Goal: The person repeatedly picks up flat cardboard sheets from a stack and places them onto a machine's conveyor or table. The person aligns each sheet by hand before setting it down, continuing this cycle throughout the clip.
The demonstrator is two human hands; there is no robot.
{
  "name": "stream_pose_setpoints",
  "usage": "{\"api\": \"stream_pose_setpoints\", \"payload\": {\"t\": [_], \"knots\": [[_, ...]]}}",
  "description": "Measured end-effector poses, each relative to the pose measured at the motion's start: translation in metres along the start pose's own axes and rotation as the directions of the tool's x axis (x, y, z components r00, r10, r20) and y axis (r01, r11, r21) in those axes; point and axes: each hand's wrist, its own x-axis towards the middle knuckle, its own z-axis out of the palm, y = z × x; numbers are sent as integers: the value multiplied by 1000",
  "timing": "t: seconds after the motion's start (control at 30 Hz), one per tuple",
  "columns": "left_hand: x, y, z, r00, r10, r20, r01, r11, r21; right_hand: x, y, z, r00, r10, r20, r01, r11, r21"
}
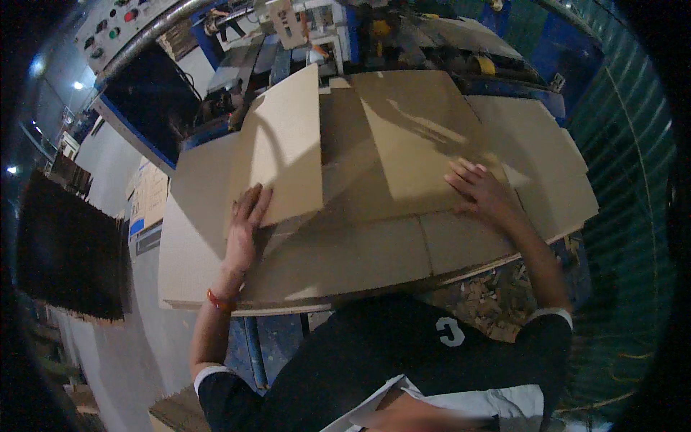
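Observation:
A brown cardboard carton blank (345, 151) lies in front of me with its two side panels turned inward. The left panel (288, 144) slants up and catches bright light. Lower down lies the right panel (414, 137), crossed by a shadow. My left hand (248, 216) rests on the left panel's lower outer corner, its fingers stretched out along the board. Over the right panel's outer edge, my right hand (481, 193) has its fingers extended onto the surface; its thumb is hard to make out. Both hands appear to press on the board rather than grip it.
Larger flat cardboard sheets (543, 155) are stacked beneath. Beyond stands a blue machine with rollers (504, 68) and a button panel (119, 25). Cardboard scraps (497, 299) lie below the stack's front edge. A green corrugated wall (633, 216) bounds the right; a dark stack (68, 245) stands left.

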Motion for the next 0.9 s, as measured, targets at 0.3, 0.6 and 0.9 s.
{"api": "stream_pose_setpoints", "payload": {"t": [0.3, 0.6, 0.9], "knots": [[112, -36, 60, 958, 87, -273, -83, 996, 24, 101, 47, 16, 968, 171, -182, -195, 973, -124], [-38, -77, -8, 891, -346, -294, 326, 938, -119, -40, 46, -21, 637, 756, -149, -661, 635, 399], [-195, -130, -11, 394, -797, -457, 915, 296, 273, -176, 95, 60, 35, 888, -458, -980, 120, 157]]}}
